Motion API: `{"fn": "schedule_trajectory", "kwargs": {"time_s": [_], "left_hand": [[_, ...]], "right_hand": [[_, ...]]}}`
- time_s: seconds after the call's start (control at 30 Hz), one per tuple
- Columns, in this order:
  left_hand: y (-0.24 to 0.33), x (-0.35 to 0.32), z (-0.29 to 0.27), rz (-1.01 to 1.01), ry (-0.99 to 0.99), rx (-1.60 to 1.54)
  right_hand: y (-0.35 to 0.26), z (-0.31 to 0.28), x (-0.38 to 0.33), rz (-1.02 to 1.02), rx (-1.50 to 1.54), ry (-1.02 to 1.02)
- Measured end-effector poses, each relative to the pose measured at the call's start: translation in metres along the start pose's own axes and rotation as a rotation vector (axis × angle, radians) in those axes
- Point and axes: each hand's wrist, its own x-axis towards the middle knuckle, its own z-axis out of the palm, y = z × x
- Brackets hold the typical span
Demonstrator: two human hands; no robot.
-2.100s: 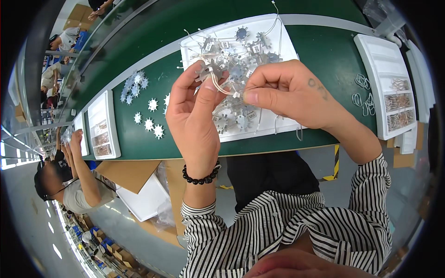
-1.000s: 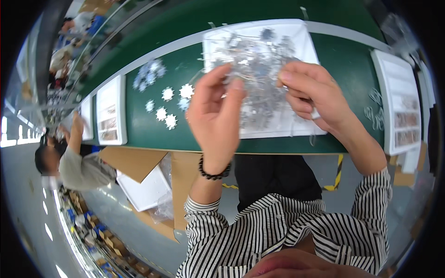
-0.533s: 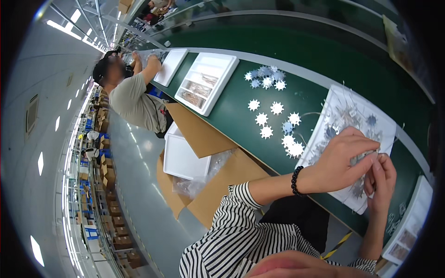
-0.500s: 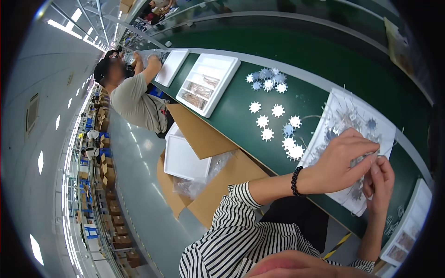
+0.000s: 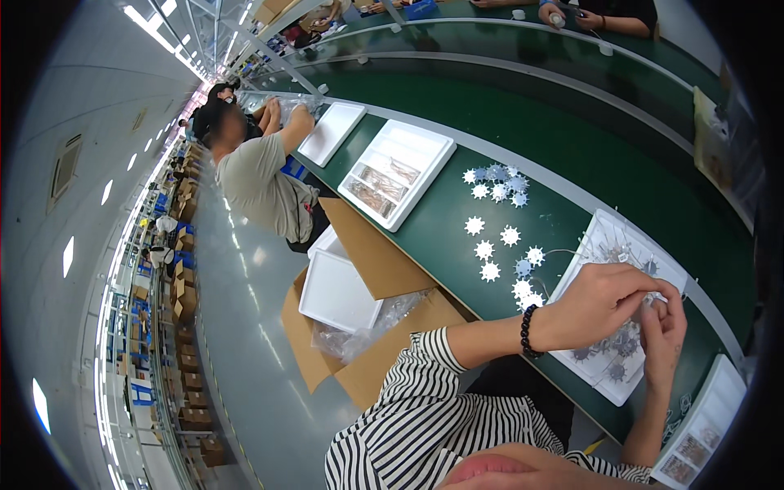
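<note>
My left hand (image 5: pixel 600 304), with a black bead bracelet (image 5: pixel 529 331) at its wrist, reaches over a white tray (image 5: pixel 576 376). Its thumb and fingers are pinched together, meeting those of my right hand (image 5: pixel 665 331). Between the fingertips of both hands shows a small silvery piece (image 5: pixel 655 297), mostly hidden, so its shape is unclear. In the tray under my hands lie several grey spiked discs (image 5: pixel 616 371) with thin wires. Left of the tray, loose silvery spiked discs (image 5: pixel 510 236) are spread on the green table (image 5: pixel 433 253), and a cluster of them (image 5: pixel 500 181) lies farther off.
A compartment tray with copper-coloured parts (image 5: pixel 396 175) and a flat white tray (image 5: pixel 331 135) stand at the far left. Another parts tray (image 5: pixel 702 425) is at the right. An open carton (image 5: pixel 384 351) stands beside the table. A co-worker (image 5: pixel 261 175) works beyond; others sit across.
The view has shifted, so the table and trays appear lower and people across come into sight. My hands stay together over the tray, the right fingers now raised higher beside the left fingertips.
</note>
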Motion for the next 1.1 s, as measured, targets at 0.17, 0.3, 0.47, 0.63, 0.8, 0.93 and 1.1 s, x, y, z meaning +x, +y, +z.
{"fn": "schedule_trajectory", "kwargs": {"time_s": [0.17,0.3,0.47,0.63,0.8,0.93,1.1], "left_hand": [[-0.006,-0.012,-0.002,-0.043,0.06,-0.005],[-0.016,-0.03,-0.013,-0.24,-0.072,0.02],[-0.017,-0.061,0.003,-0.05,0.077,0.324],[-0.001,-0.086,0.035,-0.172,-0.066,0.016],[-0.015,-0.093,0.06,-0.257,-0.157,-0.083],[-0.027,-0.093,0.083,-0.262,-0.097,-0.18],[-0.052,-0.092,0.073,-0.021,-0.038,0.213]], "right_hand": [[0.011,0.003,0.001,-0.015,-0.174,-0.115],[0.017,0.002,-0.002,-0.03,-0.305,-0.056],[0.038,-0.015,0.01,-0.005,0.101,0.241],[0.014,0.016,0.023,-0.039,0.233,0.21],[-0.003,0.031,0.016,-0.082,0.318,0.19],[-0.005,0.03,0.0,-0.075,0.366,0.239],[-0.026,0.058,0.003,0.068,0.389,0.379]]}}
